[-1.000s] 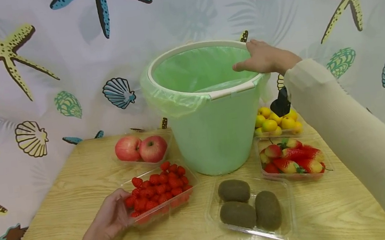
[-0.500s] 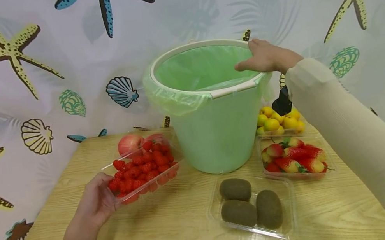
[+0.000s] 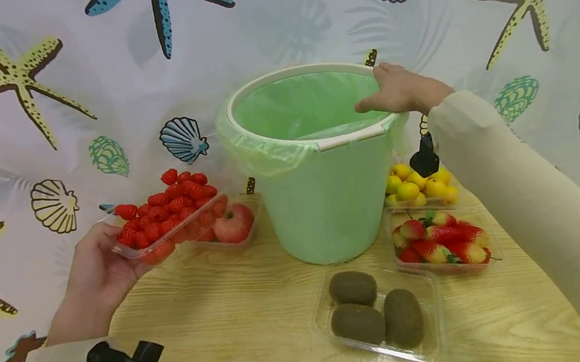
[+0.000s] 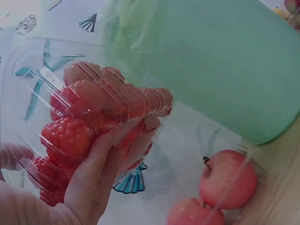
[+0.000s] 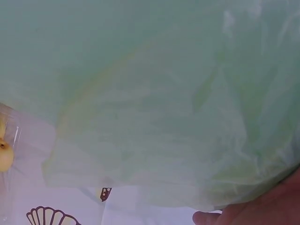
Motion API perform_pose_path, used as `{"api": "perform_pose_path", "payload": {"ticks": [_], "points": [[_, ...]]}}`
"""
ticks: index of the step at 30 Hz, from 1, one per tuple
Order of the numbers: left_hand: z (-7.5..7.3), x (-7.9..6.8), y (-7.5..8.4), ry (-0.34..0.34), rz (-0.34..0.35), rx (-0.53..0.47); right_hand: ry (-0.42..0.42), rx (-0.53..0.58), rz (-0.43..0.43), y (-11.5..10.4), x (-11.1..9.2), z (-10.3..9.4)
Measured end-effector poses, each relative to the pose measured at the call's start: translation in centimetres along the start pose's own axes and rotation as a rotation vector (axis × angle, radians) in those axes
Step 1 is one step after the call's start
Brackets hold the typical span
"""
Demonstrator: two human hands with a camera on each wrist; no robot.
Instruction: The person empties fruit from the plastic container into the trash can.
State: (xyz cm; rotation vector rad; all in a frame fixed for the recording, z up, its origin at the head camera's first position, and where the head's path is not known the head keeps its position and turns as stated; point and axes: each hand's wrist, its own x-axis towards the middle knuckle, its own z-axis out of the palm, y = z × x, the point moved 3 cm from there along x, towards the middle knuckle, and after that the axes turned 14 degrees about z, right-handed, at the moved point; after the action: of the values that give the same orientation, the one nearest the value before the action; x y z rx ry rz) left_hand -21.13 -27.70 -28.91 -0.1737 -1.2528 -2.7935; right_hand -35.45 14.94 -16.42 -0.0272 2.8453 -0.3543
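My left hand (image 3: 95,272) holds a clear plastic box of red raspberries (image 3: 171,211) at its near left end, raised above the table and in front of the apples. In the left wrist view the thumb and fingers clasp the box, and the raspberries (image 4: 70,138) show through its ribbed wall. My right hand (image 3: 404,87) grips the right rim of a green bin (image 3: 324,201), its thumb over the inner side. A thin green liner bag (image 3: 271,156) folds over that rim; in the right wrist view the liner (image 5: 154,131) fills most of the picture.
Two apples (image 3: 233,222) in a clear box sit left of the bin. Kiwis (image 3: 358,321) in another box lie in front. Strawberries (image 3: 445,241) and small yellow fruits (image 3: 418,186) stand in boxes at right. A patterned cloth (image 3: 127,92) hangs behind the wooden table (image 3: 242,327).
My left hand has lifted the raspberry box off the table and carried it left and up, in front of the apples. The right hand stays at the bin's rim.
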Motion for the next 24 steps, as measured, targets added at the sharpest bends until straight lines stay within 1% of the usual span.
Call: {"api": "perform_pose_path", "payload": {"ticks": [3, 7, 10, 13, 19, 21, 24], "points": [[0.8, 0.8, 1.1, 0.023, 0.022, 0.004, -0.008, -0.006, 0.005, 0.1, 0.0, 0.1], [1.8, 1.7, 2.4, 0.145, 0.019, -0.049, -0.007, -0.006, 0.0, 0.2, 0.0, 0.0], [2.5, 2.4, 3.5, 0.222, 0.011, -0.12, -0.003, 0.0, -0.005, 0.1, 0.0, -0.1], [3.2, 3.0, 4.4, 0.229, 0.012, -0.168, -0.003, 0.003, -0.005, 0.1, 0.0, -0.1], [4.6, 4.1, 5.7, 0.209, 0.011, -0.261, -0.002, -0.01, 0.001, 0.1, 0.0, 0.0], [5.2, 4.5, 6.0, 0.21, 0.014, -0.271, -0.001, -0.007, 0.002, 0.1, 0.0, 0.0], [6.0, 5.1, 6.5, 0.222, 0.029, -0.242, 0.0, 0.0, -0.002, 0.1, -0.1, 0.0]]}}
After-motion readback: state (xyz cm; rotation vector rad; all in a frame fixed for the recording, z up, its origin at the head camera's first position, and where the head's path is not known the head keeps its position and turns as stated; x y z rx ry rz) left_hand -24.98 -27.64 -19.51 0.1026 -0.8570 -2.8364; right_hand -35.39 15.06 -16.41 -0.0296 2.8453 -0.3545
